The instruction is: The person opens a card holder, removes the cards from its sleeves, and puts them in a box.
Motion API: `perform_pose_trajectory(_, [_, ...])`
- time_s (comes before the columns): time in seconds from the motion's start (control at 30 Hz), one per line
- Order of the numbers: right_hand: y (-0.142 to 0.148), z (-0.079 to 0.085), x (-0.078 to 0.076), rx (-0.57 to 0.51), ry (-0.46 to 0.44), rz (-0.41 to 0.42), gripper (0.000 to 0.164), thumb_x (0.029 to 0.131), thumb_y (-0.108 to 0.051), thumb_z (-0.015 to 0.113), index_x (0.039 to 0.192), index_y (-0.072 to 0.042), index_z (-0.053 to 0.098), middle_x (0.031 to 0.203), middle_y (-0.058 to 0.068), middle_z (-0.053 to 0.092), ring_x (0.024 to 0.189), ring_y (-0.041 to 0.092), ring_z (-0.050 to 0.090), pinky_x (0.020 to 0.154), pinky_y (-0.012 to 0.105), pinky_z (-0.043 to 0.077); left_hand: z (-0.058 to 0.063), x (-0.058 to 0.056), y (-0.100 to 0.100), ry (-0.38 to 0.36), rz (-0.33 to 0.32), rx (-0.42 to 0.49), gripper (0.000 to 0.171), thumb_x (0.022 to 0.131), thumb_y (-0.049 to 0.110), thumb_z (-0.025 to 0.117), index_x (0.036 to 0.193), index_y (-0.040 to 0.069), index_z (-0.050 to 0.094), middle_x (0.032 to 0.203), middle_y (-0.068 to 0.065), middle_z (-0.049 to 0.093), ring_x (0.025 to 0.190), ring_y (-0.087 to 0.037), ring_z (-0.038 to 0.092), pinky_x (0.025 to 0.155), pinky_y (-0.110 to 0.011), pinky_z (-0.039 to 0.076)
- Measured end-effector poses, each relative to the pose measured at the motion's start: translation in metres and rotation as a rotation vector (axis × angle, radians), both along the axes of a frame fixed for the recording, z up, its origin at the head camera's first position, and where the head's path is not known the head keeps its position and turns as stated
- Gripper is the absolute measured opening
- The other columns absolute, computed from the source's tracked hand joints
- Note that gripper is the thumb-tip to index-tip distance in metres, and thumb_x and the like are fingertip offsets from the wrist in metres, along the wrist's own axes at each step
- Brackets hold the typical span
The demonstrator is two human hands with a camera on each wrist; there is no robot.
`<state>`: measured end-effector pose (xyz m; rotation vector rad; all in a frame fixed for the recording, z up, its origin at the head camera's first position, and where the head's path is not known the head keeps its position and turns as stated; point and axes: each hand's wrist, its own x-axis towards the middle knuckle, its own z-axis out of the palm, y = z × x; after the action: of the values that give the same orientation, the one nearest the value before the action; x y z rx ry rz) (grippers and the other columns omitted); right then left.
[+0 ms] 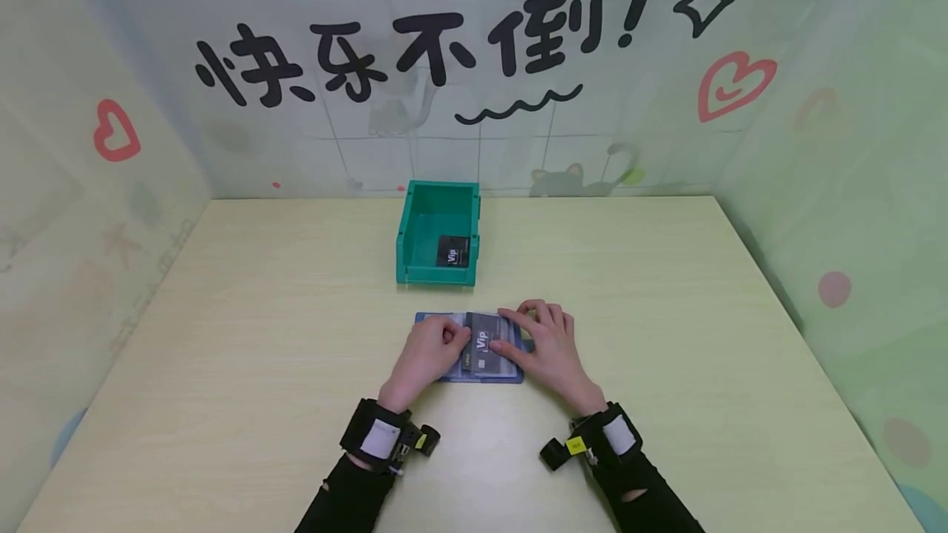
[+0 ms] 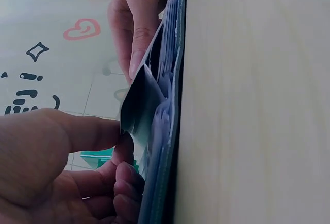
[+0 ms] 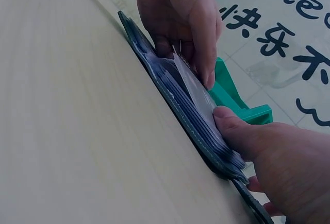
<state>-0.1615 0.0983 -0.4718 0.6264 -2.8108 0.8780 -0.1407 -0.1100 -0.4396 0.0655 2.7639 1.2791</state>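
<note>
A blue card holder (image 1: 453, 376) lies spread on the table, its stacked clear sleeves (image 3: 180, 98) fanned up a little. A dark card (image 1: 485, 352) marked "Vip" shows on its right half. At that card's left edge, my left hand (image 1: 435, 345) pinches the rim of a raised sleeve (image 2: 140, 103) between thumb and finger; whether the card's edge is in the pinch too is hidden. My right hand (image 1: 550, 349) rests at the right side, thumb pressing on the sleeve over the card, other fingers stretched out by the holder's upper right edge.
Behind the holder stands a green bin (image 1: 435, 276) with another black "Vip" card (image 1: 453, 251) inside. The pale wooden table (image 1: 296, 311) reaches back to a printed cloth backdrop (image 1: 370, 122), with cloth walls on both sides.
</note>
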Motion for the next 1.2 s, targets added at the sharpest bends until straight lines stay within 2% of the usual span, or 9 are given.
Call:
perform_pose_trajectory(0.2, [0.0, 0.001, 0.001, 0.005, 0.01, 0.001, 0.051, 0.086, -0.044, 0.075, 0.13, -0.02, 0.068, 0.12, 0.01, 0.054, 0.113, 0.032, 0.04, 0.096, 0.053, 0.028, 0.001, 0.002, 0.0, -0.013, -0.024, 0.005, 0.026, 0.094, 0.028, 0.072, 0.082, 0.006, 0.068, 0.073, -0.001, 0.051, 0.068, -0.014, 0.046, 0.059, -0.023, 0.033])
perform_pose_trajectory(0.6, [0.0, 0.001, 0.0, -0.009, 0.0, 0.002, 0.05, 0.087, -0.043, 0.075, 0.13, -0.018, 0.068, 0.121, 0.011, 0.054, 0.113, 0.033, 0.04, 0.096, 0.053, 0.028, -0.004, -0.002, -0.014, -0.008, -0.046, 0.083, 0.019, 0.094, 0.02, 0.07, 0.082, 0.006, 0.064, 0.072, -0.002, 0.051, 0.069, -0.015, 0.046, 0.062, -0.024, 0.035])
perform_pose_trajectory(0.73, [0.0, 0.0, -0.001, -0.017, -0.001, 0.006, 0.051, 0.087, -0.043, 0.075, 0.13, -0.018, 0.067, 0.122, 0.012, 0.053, 0.114, 0.033, 0.04, 0.097, 0.053, 0.028, -0.003, -0.003, -0.016, -0.029, -0.025, 0.118, 0.015, 0.096, 0.016, 0.067, 0.094, 0.001, 0.07, 0.077, -0.005, 0.058, 0.071, -0.015, 0.049, 0.062, -0.023, 0.038])
perform_pose_trajectory(0.93, [0.0, -0.002, -0.002, -0.023, -0.01, 0.006, 0.053, 0.086, -0.044, 0.075, 0.131, -0.019, 0.067, 0.123, 0.012, 0.054, 0.115, 0.033, 0.04, 0.099, 0.053, 0.028, -0.003, -0.003, -0.018, -0.017, -0.011, 0.129, 0.026, 0.095, 0.013, 0.067, 0.116, -0.004, 0.069, 0.079, -0.007, 0.063, 0.071, -0.014, 0.051, 0.065, -0.023, 0.041])
perform_pose_trajectory(1.07, [0.001, -0.002, -0.002, -0.025, -0.011, 0.001, 0.053, 0.086, -0.045, 0.075, 0.13, -0.018, 0.067, 0.123, 0.012, 0.054, 0.115, 0.033, 0.04, 0.099, 0.053, 0.028, -0.005, -0.003, -0.019, -0.019, -0.01, 0.133, 0.031, 0.095, 0.01, 0.066, 0.122, -0.006, 0.064, 0.075, -0.008, 0.06, 0.07, -0.015, 0.05, 0.066, -0.025, 0.041])
perform_pose_trajectory(1.2, [0.001, -0.003, -0.001, -0.026, -0.019, -0.013, 0.053, 0.085, -0.046, 0.076, 0.129, -0.018, 0.068, 0.124, 0.011, 0.055, 0.116, 0.033, 0.04, 0.1, 0.053, 0.028, -0.006, -0.004, -0.021, -0.031, 0.001, 0.148, 0.029, 0.097, 0.007, 0.062, 0.122, -0.008, 0.061, 0.088, -0.015, 0.071, 0.075, -0.016, 0.058, 0.07, -0.027, 0.047])
